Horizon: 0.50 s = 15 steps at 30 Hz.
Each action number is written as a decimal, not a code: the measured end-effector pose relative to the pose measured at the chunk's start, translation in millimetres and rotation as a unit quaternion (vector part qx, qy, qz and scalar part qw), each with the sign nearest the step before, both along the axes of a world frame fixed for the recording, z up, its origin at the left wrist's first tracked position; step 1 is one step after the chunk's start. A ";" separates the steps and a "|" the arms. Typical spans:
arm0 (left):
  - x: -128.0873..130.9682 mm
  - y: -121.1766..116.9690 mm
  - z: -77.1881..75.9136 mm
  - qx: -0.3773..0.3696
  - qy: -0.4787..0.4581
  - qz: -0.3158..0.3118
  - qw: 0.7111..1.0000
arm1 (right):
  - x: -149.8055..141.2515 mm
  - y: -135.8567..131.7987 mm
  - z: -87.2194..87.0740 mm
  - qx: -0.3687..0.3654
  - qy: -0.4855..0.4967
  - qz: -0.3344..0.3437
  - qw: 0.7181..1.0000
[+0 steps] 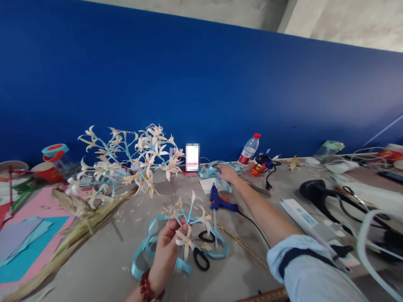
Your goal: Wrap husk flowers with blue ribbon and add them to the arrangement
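My left hand (170, 241) pinches the light-blue stems of a small spray of cream-coloured artificial flowers (185, 240), held low over the table. A loop of light-blue satin ribbon (145, 247) lies beneath and around that hand. Black-handled scissors (201, 259) rest just to its right, partly covered by the petals. My right hand (229, 173) stretches to the back, its fingers closed on a second bunch of light-blue ribbon (208, 169); the fingertips are small and partly hidden. A blue glue gun (220, 200) with a black cord lies between the two hands.
A large bunch of similar flowers (126, 161) stands at back left beside dried husks (78, 226) and coloured paper (34, 243). Behind are a lit phone (192, 157) and a bottle (248, 151). A white power strip (300, 214) and cables lie right. A blue panel (201, 84) closes off the back.
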State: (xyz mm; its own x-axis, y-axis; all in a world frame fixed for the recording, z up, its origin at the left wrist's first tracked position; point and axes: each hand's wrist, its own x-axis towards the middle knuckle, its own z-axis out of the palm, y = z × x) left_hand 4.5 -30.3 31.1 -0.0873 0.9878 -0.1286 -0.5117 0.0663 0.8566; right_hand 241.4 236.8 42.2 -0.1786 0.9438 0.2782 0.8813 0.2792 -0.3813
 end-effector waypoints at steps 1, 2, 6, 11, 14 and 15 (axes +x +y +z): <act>0.0 0.0 0.3 0.000 0.001 0.002 1.000 | -1.9 -0.2 -0.8 -0.009 -0.014 -0.008 1.000; -0.2 -0.1 0.7 0.000 0.000 0.004 1.000 | -2.8 1.0 0.6 -0.024 -0.032 -0.019 0.999; -0.6 0.1 2.1 -0.008 -0.012 0.009 1.000 | 2.7 16.3 22.5 -0.030 -0.071 -0.083 0.994; -0.4 0.4 1.5 -0.006 0.000 0.013 1.000 | 16.5 35.6 56.5 0.011 -0.063 -0.162 0.985; -0.7 -0.9 2.8 -0.002 0.000 0.015 1.000 | 16.9 30.3 61.5 0.003 -0.054 -0.146 0.988; -0.8 -1.4 3.6 -0.002 -0.003 0.015 1.000 | 15.3 24.9 60.7 0.005 -0.049 -0.135 0.990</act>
